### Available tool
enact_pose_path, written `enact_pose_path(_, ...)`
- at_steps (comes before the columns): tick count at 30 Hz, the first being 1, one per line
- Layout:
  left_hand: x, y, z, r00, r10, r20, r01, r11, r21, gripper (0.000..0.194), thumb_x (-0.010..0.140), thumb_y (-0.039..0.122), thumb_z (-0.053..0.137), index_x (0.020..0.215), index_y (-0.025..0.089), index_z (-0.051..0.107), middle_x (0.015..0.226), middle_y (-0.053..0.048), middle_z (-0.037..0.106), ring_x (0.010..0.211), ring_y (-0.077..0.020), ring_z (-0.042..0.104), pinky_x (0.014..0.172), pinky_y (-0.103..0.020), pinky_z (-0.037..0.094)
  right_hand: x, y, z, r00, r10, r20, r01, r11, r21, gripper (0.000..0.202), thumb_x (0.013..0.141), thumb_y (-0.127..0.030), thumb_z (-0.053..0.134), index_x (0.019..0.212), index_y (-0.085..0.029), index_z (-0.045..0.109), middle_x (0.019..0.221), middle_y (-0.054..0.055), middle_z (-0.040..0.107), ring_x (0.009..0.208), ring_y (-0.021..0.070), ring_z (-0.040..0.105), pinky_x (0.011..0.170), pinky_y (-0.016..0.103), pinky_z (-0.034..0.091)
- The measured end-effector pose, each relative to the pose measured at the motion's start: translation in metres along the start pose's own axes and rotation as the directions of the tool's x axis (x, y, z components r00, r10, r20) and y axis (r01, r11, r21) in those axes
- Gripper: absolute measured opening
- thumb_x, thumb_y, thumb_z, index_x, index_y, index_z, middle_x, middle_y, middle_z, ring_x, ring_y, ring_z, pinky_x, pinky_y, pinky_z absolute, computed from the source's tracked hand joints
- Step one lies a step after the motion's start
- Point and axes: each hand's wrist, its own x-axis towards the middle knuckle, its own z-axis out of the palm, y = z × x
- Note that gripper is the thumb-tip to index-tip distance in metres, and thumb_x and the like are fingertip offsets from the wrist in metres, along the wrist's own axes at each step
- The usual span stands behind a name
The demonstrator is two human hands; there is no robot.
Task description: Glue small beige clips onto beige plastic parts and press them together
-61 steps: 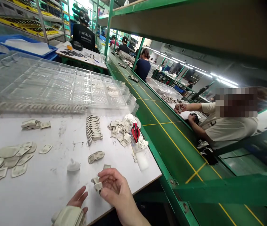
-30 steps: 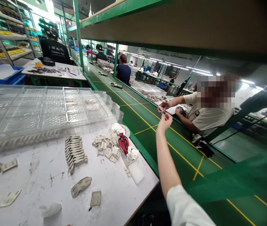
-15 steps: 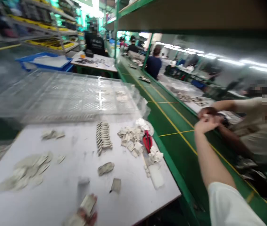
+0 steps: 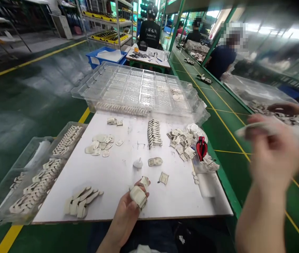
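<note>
My left hand [image 4: 125,210], low over the front of the white table [image 4: 176,200], is closed around a rounded cream plastic part [image 4: 138,196]; a smaller cream piece [image 4: 144,181] shows between its fingertips. Out over the green belt at the right, my right hand [image 4: 276,154] is blurred by motion, with a pale flat plastic piece [image 4: 252,128] pinched in its fingers. Near my left hand lie a square cream piece [image 4: 163,178], an oblong cream part [image 4: 155,161] and a small white lump [image 4: 138,163]. A row of cream parts [image 4: 154,133] stands behind them.
Flat oval pieces [image 4: 100,144], a heap of cream pieces [image 4: 179,140] and red-handled pliers [image 4: 201,148] lie on the table. Clear trays [image 4: 139,88] stand behind; filled bins [image 4: 41,175] are at left. Beyond the green belt [image 4: 226,130] is a co-worker's hand [image 4: 284,108].
The view has swung right and down, bringing the left bins into sight. My right hand has come back from a co-worker's hand and now has a pale piece. My left hand still holds its parts.
</note>
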Motion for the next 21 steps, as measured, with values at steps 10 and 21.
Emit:
enact_pose_path(10,-0.002,0.009,0.007,0.996,-0.024,0.086,0.019,0.998,0.056,0.058,0.053,0.061,0.092,0.093,0.019,0.082,0.139,-0.016,0.061,0.147,-0.0429,0.032,0.126,-0.057,0.013,-0.141,-0.014,0.047,0.640,0.033,0.768,0.122,0.982,-0.143,0.041,0.098,-0.031,0.049,0.135,-0.021,0.063,0.101,0.011,0.061,0.076,0.0211,0.065,0.065,0.035,0.056)
enact_pose_path(21,-0.006,0.012,0.009,0.993,-0.050,0.111,0.043,0.997,0.064,0.059,0.054,0.064,0.090,0.094,0.022,0.082,0.135,-0.013,0.065,0.139,-0.0379,0.045,0.122,-0.049,0.025,-0.148,-0.044,0.029,0.781,0.100,0.617,-0.119,0.993,-0.010,0.033,0.094,-0.041,0.062,0.121,-0.023,0.067,0.091,0.005,0.062,0.074,0.0192,0.061,0.064,0.032,0.053)
